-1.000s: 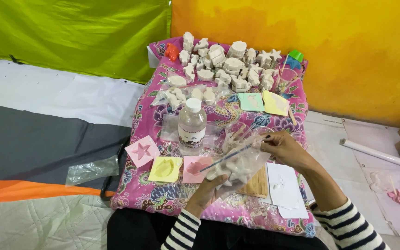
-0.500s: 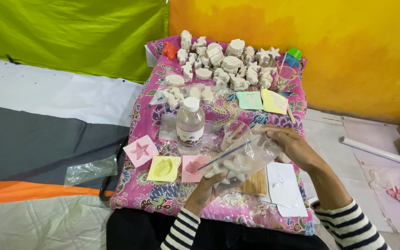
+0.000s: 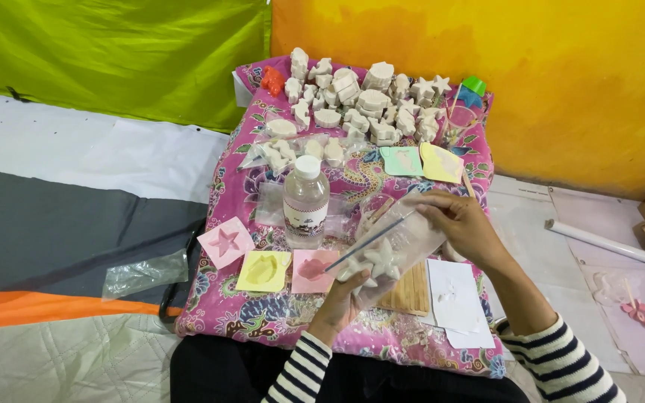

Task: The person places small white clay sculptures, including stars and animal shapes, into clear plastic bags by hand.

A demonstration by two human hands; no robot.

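Hands at work: left hand cradles a clear bag with white star cast over the tabletop's near edge, right hand pinching its mouth (unsealed); many casts unbagged.

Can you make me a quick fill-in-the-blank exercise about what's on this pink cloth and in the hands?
1. Both hands hold a clear plastic bag containing a white ____-shaped figure.
2. The clear bottle has a ____ cap.
3. Between the two pink moulds lies a ____ mould.
4. The left hand grips the bag from ____.

Missing words: star; white; yellow; below
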